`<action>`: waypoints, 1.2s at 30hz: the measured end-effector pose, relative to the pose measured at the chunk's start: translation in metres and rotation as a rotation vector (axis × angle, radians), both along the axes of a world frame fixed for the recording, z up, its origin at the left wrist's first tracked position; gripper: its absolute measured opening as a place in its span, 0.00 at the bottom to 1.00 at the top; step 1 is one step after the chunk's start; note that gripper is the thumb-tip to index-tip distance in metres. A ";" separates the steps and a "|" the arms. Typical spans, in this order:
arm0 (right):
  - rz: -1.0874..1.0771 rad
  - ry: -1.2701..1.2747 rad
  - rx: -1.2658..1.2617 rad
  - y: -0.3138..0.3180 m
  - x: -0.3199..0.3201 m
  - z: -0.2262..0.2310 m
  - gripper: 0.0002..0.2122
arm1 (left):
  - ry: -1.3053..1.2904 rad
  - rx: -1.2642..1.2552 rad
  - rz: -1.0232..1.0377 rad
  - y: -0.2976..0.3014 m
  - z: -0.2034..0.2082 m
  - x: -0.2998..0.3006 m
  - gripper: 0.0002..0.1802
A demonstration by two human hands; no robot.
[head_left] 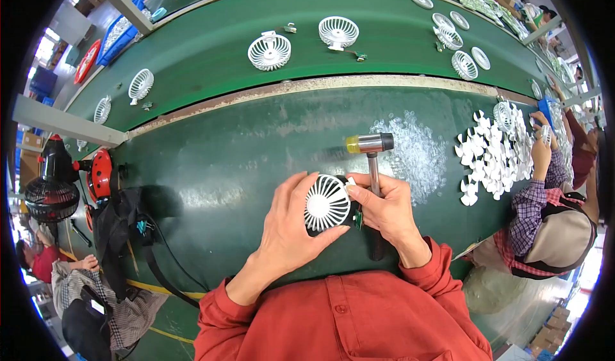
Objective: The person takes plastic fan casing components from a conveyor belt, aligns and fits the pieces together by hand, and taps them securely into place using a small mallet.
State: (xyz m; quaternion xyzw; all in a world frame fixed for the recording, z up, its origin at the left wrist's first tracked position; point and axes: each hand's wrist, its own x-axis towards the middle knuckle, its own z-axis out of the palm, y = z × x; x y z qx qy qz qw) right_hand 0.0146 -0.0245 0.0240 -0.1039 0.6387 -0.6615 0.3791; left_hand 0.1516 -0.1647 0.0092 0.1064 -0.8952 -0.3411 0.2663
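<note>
In front of my chest, a round white fan housing (327, 202) with a slatted grille faces up. My left hand (291, 217) wraps round its left side, the thumb along its lower edge. At its right edge, my right hand (384, 208) pinches a small white tab of the housing between thumb and fingers. A small green circuit board (357, 219) hangs beside the housing, below my right thumb. A two-faced mallet (371, 144), yellow at one end and black at the other, has its handle running beneath my right hand. Something dark under the housing is mostly hidden.
Clear small parts (413, 156) and white fan blades (493, 156) are heaped right of the mallet. Beyond a raised ledge, a green conveyor belt (211, 47) bears more fan housings (269, 51). A black bag (122, 233) and a red fan (101, 174) stand left. A co-worker (544, 226) sits right.
</note>
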 end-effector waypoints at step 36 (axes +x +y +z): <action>-0.079 0.505 -0.064 -0.015 0.025 0.022 0.19 | 0.088 0.602 -0.077 -0.056 0.041 -0.062 0.13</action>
